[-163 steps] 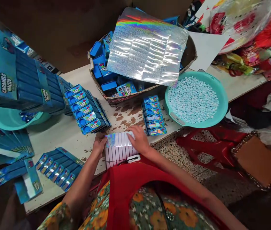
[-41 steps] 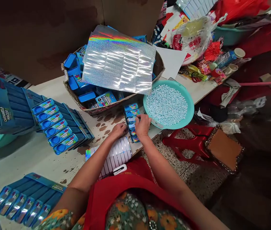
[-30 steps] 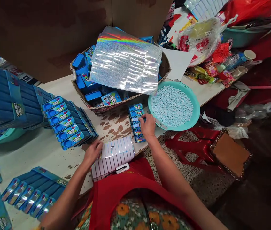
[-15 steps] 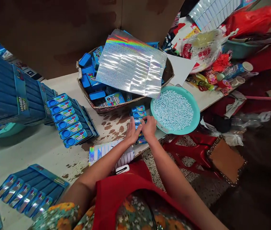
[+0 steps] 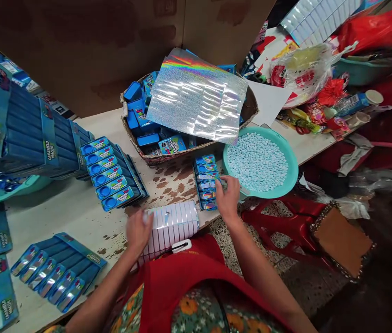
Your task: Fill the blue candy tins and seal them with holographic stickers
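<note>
- Grip can't be told, both hands
- Blue rectangular boxes (image 5: 205, 176) touched at right by right hand (image 5: 229, 196)
- Glossy white sheet (image 5: 178, 215) overlapped by blurred left hand (image 5: 138, 230)

Dim surroundings around a better-lit white tabletop (image 5: 74, 217).
White glare streaks the silver holographic sheet (image 5: 199, 101); the tall brown panel (image 5: 113, 46) and lower right corner sink into shadow; the left hand (image 5: 138, 231) is blurred, and wide-angle distortion stretches the frame's edges.
</note>
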`<state>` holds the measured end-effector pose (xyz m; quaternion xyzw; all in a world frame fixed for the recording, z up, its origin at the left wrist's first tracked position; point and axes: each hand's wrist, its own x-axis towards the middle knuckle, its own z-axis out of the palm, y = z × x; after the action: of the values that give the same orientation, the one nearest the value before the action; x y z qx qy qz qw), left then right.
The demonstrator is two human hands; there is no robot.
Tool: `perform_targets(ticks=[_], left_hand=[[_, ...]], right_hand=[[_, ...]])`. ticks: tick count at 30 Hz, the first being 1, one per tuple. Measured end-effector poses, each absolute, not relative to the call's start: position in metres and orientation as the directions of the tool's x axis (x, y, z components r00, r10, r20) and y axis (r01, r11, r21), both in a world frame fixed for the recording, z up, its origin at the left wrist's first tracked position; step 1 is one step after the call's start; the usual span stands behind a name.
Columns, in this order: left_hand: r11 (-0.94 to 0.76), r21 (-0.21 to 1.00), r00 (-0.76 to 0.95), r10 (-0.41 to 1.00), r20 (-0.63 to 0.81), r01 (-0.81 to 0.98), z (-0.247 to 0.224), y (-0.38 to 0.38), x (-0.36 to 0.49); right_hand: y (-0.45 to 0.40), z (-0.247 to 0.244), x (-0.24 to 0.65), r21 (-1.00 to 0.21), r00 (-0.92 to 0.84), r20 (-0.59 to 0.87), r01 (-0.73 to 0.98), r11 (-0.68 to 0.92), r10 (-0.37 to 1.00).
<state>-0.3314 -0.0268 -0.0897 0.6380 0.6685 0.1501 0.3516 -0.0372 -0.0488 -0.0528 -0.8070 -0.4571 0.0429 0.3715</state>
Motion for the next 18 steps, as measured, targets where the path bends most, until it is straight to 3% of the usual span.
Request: perform_targets(ticks=[3, 6, 8, 12, 18], left_hand=[[0.499, 0.608, -0.246, 0.857, -0.453, 0.618, -0.096, -0.040, -0.371], [0.749, 0.613, -0.265, 0.663, -0.701, 0.251, -0.100, -0.039, -0.378], [0.751, 0.649, -0.181, 0.660, -0.729, 0.123, -0.098, -0.035, -0.378], [0.691, 0.717, -0.075, 0.722, -0.688, 0.091, -0.085, -0.030, -0.385], [0.565, 0.782, -0.010, 0.812, -0.584, 0.262, -0.075, -0.035, -0.396]], right_hand=[[-0.062, -0.044, -0.071, -0.688, 0.501, 0.276, 0.699, -0.195, 0.820], [-0.061, -0.044, -0.114, -0.751, 0.309, 0.195, 0.657, -0.061, 0.931], [-0.055, -0.049, -0.141, -0.787, 0.131, 0.125, 0.617, 0.018, 0.983], [-0.041, -0.062, -0.186, -0.789, -0.156, 0.037, 0.601, 0.125, 0.987], [-0.035, -0.068, -0.230, -0.640, -0.308, -0.067, 0.743, 0.196, 0.949]])
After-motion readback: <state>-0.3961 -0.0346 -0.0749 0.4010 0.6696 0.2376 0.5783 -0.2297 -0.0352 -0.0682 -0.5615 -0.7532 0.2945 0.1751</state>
